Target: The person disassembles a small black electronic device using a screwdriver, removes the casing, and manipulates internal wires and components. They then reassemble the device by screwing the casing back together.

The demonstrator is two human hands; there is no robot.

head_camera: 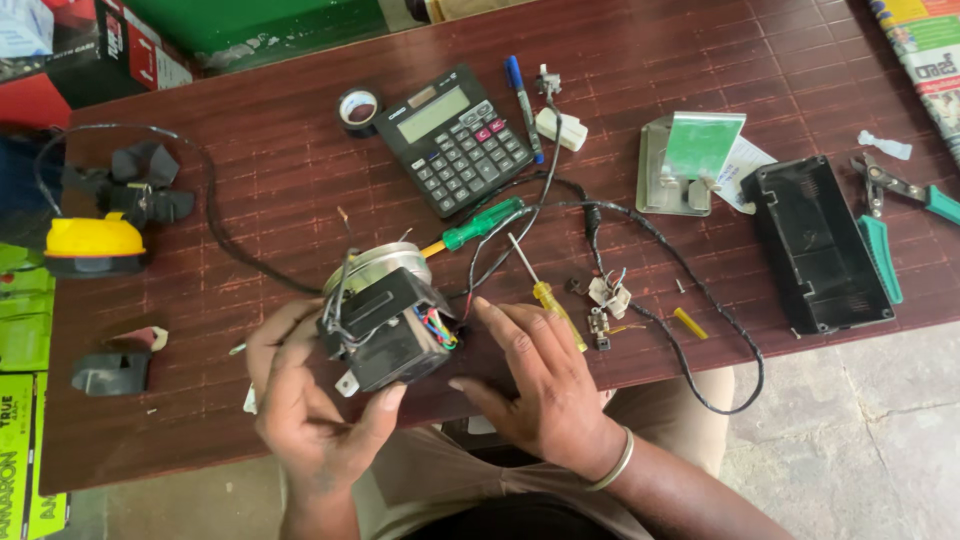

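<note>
Gripping a black box-shaped device (pixel 385 325) with a round silver face and a bunch of coloured wires at its side, the left hand (pixel 305 400) curls around it from 7 o'clock, thumb pressed under its lower edge, near the front edge of the dark red worktop (pixel 250 150). The right hand (pixel 535 375) lies just beside the device at 3 o'clock, fingers loosely spread and holding nothing, fingertips close to the wires. A yellow-handled screwdriver (pixel 545 295) lies just past that hand at 1 o'clock, and a green-handled screwdriver (pixel 480 225) lies farther up. A black calculator (pixel 455 138) sits at 12 o'clock from the device, with a roll of black tape (pixel 358 108) to its left. Far off at 3 o'clock rests an open black case (pixel 815 245), with green-handled pliers (pixel 905 190) beyond it.
</note>
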